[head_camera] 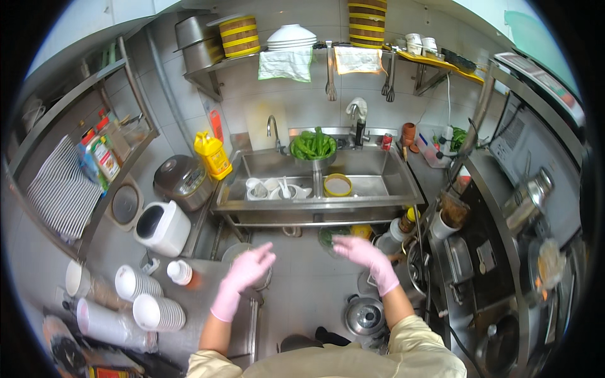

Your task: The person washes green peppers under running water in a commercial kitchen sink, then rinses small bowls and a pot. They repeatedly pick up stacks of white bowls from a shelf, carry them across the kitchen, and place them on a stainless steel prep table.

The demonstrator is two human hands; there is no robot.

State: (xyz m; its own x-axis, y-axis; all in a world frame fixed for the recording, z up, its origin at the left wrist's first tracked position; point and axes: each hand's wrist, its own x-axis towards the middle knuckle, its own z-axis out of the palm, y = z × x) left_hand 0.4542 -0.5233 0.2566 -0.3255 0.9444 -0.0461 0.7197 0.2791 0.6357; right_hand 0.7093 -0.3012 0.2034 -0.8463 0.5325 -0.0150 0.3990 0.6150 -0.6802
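Both hands wear pink gloves and hold nothing. My left hand [248,268] hangs in the air at the left, fingers stretched forward and slightly apart. My right hand [363,257] is raised at the right, its blurred fingers pointing inward. Beyond them stands a stainless-steel double sink [312,205]. A metal pot or colander full of green peppers [314,144] rests at the back over its divider. White bowls and spoons [272,189] lie in the left basin. In the right basin is a round, yellow-rimmed sieve [337,184].
Left counter: stacked white cups [158,313], a white bin-like container [165,229] and a rice cooker [183,179]. A lidded pot [365,315] stands on the floor by my right arm. Bottles [399,229] crowd the sink's right leg. A shelf [241,61] overhangs the sink.
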